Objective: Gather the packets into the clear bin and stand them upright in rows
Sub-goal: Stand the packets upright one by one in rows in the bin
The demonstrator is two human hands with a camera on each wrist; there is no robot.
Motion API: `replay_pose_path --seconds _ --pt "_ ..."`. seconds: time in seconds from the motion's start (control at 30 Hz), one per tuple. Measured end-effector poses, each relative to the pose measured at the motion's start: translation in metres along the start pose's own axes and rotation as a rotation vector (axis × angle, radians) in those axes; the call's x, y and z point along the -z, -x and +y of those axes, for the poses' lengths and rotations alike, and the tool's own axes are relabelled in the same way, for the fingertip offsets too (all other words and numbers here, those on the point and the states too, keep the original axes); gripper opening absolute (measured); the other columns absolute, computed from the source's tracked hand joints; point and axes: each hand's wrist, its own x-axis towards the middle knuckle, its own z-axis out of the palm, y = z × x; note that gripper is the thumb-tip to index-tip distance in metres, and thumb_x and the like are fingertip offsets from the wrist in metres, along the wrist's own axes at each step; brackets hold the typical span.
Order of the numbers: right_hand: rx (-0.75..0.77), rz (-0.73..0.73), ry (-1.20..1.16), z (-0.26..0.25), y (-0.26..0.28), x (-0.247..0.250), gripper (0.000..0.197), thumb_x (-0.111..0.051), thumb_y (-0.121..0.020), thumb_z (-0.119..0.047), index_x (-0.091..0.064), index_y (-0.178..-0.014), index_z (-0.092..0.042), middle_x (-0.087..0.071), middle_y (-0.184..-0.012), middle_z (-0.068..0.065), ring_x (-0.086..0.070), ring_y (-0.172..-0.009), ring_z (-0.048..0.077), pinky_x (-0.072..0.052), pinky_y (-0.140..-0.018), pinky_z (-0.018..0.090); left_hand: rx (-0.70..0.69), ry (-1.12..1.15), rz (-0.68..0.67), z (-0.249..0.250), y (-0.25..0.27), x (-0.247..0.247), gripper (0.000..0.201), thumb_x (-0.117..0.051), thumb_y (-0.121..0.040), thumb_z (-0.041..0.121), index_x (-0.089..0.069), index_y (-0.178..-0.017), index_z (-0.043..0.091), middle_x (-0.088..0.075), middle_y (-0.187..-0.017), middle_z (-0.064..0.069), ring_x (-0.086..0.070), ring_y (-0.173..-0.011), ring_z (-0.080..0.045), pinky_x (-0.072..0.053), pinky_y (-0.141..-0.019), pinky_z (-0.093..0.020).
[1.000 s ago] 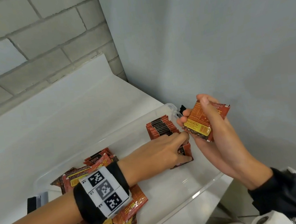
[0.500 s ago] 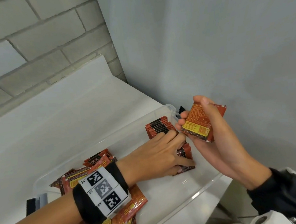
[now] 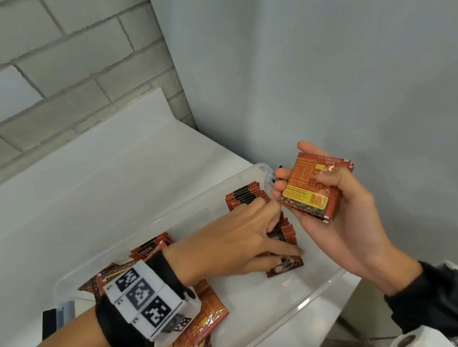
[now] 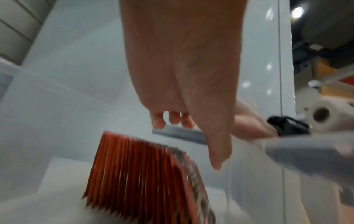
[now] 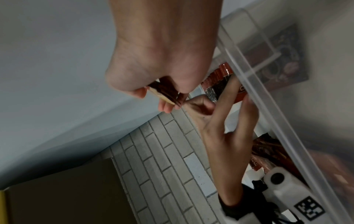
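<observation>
Head view: the right hand (image 3: pixel 340 211) grips a stack of packets (image 3: pixel 308 189) at 3 o'clock of the clear bin (image 3: pixel 265 168); the left hand (image 3: pixel 231 245), fingers extended, rests on the upright row (image 3: pixel 246 195). Loose packets (image 3: pixel 209 318) lie at 7 o'clock.

Left wrist view: fingers straight above the row (image 4: pixel 138 174).

Right wrist view: fingers curled round the stack (image 5: pixel 164 91).

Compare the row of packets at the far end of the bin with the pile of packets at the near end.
The row of packets stands on edge, packed face to face; the pile of packets lies flat and jumbled, overlapping at odd angles. The row shows mostly thin top edges; the pile shows printed faces with yellow labels. The left hand rests against the row; nothing touches the pile. Both are the same red-brown packets inside the clear bin.
</observation>
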Motion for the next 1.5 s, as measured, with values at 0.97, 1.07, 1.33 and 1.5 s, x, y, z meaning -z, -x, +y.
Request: replay_pose_path --seconds 0.97,1.07,1.33,1.5 --pt "-0.357 -0.123 0.373 0.007 -0.009 -0.005 0.077 -0.045 -0.073 -0.063 -0.055 -0.124 -0.006 -0.07 -0.094 0.024 -0.071 -0.077 0.029 -0.06 -0.07 0.034 0.368 1.098 0.685 -0.008 0.026 0.052 0.02 -0.07 -0.078 0.007 -0.072 -0.088 0.024 -0.066 -0.088 0.007 -0.062 -0.085 -0.011 -0.05 -0.077 -0.022" --pt "-0.403 -0.152 0.413 0.006 -0.01 -0.006 0.057 -0.059 -0.074 -0.05 -0.064 -0.116 -0.011 -0.071 -0.097 0.02 -0.071 -0.077 0.027 -0.06 -0.071 0.034 0.306 1.107 0.637 -0.013 0.03 0.046 0.018 -0.069 -0.082 0.008 -0.072 -0.083 0.025 -0.067 -0.094 0.003 -0.062 -0.09 -0.015 -0.051 -0.078 -0.023" --pt "-0.366 -0.127 0.377 0.006 -0.01 -0.001 0.043 -0.075 -0.067 -0.021 -0.068 -0.109 -0.019 -0.07 -0.112 0.016 -0.069 -0.1 0.031 -0.06 -0.076 0.034 0.373 1.09 0.575 -0.023 0.033 0.036 0.024 -0.057 -0.092 0.0 -0.074 -0.087 0.016 -0.065 -0.109 -0.004 -0.061 -0.107 -0.018 -0.053 -0.08 -0.026" --pt "-0.28 -0.087 0.452 0.005 -0.006 -0.003 0.045 -0.071 -0.071 -0.021 -0.061 -0.115 -0.023 -0.071 -0.111 0.01 -0.069 -0.101 0.029 -0.057 -0.082 0.034 0.515 1.023 0.526 -0.021 0.035 0.041 0.034 -0.042 -0.093 0.003 -0.074 -0.098 0.009 -0.07 -0.106 -0.005 -0.064 -0.107 -0.021 -0.053 -0.083 -0.026"
